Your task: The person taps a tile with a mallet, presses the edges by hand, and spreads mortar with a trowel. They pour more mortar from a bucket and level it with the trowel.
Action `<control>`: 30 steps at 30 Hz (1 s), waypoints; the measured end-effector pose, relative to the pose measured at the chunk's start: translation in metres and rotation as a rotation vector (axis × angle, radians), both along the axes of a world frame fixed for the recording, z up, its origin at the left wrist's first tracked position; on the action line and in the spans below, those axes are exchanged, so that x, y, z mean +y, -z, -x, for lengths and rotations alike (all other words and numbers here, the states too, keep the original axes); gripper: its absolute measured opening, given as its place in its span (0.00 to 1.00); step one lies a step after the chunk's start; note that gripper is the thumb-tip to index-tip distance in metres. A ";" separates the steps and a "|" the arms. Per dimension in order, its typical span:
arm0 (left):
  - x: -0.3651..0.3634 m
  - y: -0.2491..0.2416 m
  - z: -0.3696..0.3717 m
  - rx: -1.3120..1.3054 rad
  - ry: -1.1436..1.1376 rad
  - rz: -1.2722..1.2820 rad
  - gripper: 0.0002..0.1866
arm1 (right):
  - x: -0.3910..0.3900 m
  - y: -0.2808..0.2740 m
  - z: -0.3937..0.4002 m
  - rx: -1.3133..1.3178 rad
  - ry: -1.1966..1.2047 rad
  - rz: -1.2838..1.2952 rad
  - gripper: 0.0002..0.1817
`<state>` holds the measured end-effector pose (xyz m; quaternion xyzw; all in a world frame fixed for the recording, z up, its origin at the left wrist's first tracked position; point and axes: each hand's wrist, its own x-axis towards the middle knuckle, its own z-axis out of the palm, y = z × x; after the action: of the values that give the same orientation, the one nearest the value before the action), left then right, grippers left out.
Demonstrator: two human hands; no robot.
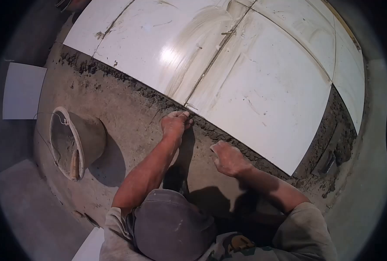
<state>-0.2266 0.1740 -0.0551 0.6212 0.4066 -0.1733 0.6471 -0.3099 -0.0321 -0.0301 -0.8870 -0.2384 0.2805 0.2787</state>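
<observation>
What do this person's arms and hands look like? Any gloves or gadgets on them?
The left hand and right hand are gloveless, with pale dust on them. The forearms are bare, below loose, short, greyish-beige sleeves. No cables or wristbands show.

Tiles (263, 100): wht, w/ brn-gry arcs + smears. Mortar (331, 118): dk gry-brn. Floor (128, 106): lt brn-gry. Bucket (90, 135): gry, pale-rimmed; handle (74, 165) inside, tan. Loose tile (23, 91) nr bucket: plain pale bluish wht. Cap (171, 222): dk gry. Shirt (304, 230): beige-gry sleeves, camo-type mottling w/ yel-org patch (240, 242).
</observation>
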 end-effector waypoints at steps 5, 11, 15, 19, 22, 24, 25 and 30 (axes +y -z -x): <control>-0.007 -0.006 -0.002 0.016 -0.108 0.071 0.05 | 0.006 0.002 -0.005 0.116 -0.005 0.067 0.19; -0.007 0.000 -0.004 0.044 -0.053 0.048 0.07 | 0.007 0.012 -0.004 0.126 -0.028 0.035 0.19; -0.012 -0.001 -0.004 0.018 -0.079 0.021 0.06 | 0.011 0.010 -0.004 0.100 -0.025 0.013 0.19; -0.012 -0.001 -0.005 0.038 -0.111 0.024 0.05 | 0.014 0.013 -0.004 0.066 -0.060 -0.006 0.19; -0.013 0.000 -0.004 0.022 -0.123 0.030 0.06 | 0.017 0.010 -0.006 0.099 -0.041 -0.007 0.19; -0.014 0.000 -0.006 0.028 -0.152 0.039 0.06 | 0.017 0.006 -0.008 0.122 -0.017 -0.002 0.19; -0.015 -0.001 -0.006 0.035 -0.182 0.051 0.06 | 0.018 0.007 -0.008 0.124 -0.015 -0.003 0.19; -0.013 -0.002 -0.003 0.013 -0.163 0.069 0.07 | 0.019 0.010 -0.008 0.096 -0.020 -0.022 0.18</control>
<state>-0.2232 0.1610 -0.0532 0.5621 0.4539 -0.1383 0.6774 -0.3018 -0.0128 -0.0397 -0.8671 -0.2369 0.3228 0.2965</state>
